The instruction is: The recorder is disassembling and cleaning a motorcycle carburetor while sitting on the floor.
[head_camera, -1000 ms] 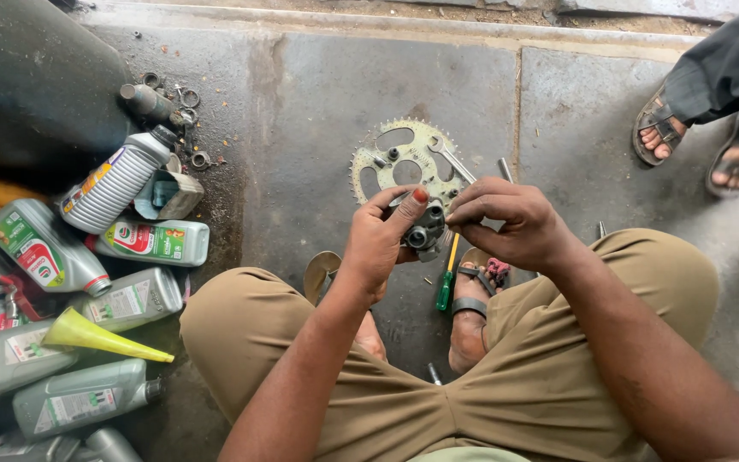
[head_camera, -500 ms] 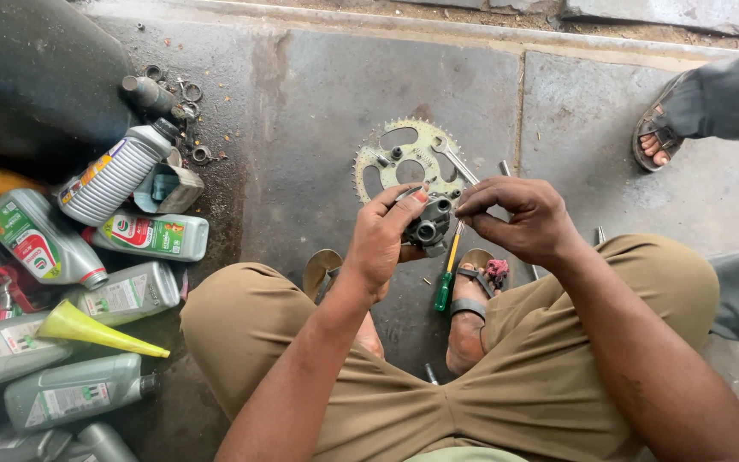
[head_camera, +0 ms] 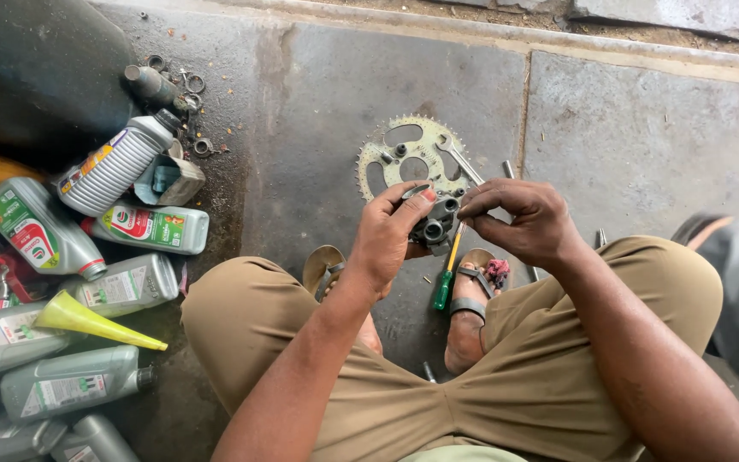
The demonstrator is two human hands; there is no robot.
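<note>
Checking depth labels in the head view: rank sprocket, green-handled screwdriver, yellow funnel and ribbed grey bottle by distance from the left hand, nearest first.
1. Green-handled screwdriver: on the floor just right of the left hand.
2. Sprocket: on the floor just above it; too close to the screwdriver to rank firmly.
3. Ribbed grey bottle: far left, upper.
4. Yellow funnel: far left, lower, among the bottles.
</note>
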